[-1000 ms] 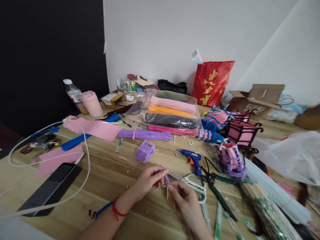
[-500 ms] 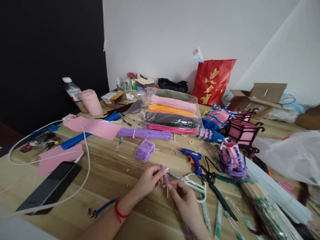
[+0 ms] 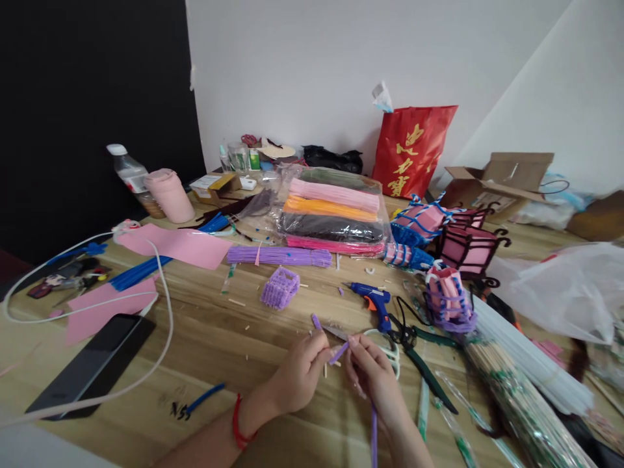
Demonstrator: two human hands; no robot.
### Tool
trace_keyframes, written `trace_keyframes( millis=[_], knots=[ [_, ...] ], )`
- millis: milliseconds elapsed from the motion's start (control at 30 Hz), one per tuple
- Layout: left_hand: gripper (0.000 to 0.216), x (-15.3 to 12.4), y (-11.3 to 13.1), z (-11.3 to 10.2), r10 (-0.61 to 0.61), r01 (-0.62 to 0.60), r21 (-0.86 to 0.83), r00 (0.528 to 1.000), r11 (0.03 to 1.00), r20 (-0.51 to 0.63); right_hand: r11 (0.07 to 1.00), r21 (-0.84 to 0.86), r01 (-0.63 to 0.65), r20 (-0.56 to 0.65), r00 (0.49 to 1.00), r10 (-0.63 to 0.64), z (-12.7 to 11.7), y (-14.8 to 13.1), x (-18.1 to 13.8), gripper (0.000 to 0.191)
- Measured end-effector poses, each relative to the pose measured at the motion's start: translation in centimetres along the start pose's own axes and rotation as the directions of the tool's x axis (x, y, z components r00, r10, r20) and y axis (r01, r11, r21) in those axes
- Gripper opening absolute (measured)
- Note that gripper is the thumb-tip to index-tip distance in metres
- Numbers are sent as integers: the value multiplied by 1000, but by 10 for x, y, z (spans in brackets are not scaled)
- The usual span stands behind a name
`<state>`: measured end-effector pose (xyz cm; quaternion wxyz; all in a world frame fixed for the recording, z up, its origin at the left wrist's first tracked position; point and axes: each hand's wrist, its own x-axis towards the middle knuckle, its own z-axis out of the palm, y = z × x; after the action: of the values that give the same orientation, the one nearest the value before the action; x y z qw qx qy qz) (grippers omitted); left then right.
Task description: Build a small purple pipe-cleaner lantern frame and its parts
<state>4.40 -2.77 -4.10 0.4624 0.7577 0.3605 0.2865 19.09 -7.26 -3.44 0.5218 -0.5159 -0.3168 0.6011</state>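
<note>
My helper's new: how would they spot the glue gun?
From the red bag at the back, come down toward the right hand. Just beyond lies the glue gun: blue with an orange trigger, unlike the green cutters beside it.

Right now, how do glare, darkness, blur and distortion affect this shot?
In the head view, bright glints streak the plastic-wrapped bundles; in the head view, the black panel at left shows almost no detail; in the head view, the phone looks stretched toward the lower-left corner; and in the head view, the purple strip between the hands is slightly soft.
</note>
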Motion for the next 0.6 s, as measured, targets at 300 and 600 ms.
trace_keyframes(
  millis=[300,600],
  knots=[
    [28,10,-14,7,-225,181,-458,973,870,-43,735,-631,248,-138,897,-420,25,34,2,33],
    [22,11,-15,-2,-34,52,52,954,997,-297,496,-808,318,41,870,-491,29,42,-7,19]
  ],
)
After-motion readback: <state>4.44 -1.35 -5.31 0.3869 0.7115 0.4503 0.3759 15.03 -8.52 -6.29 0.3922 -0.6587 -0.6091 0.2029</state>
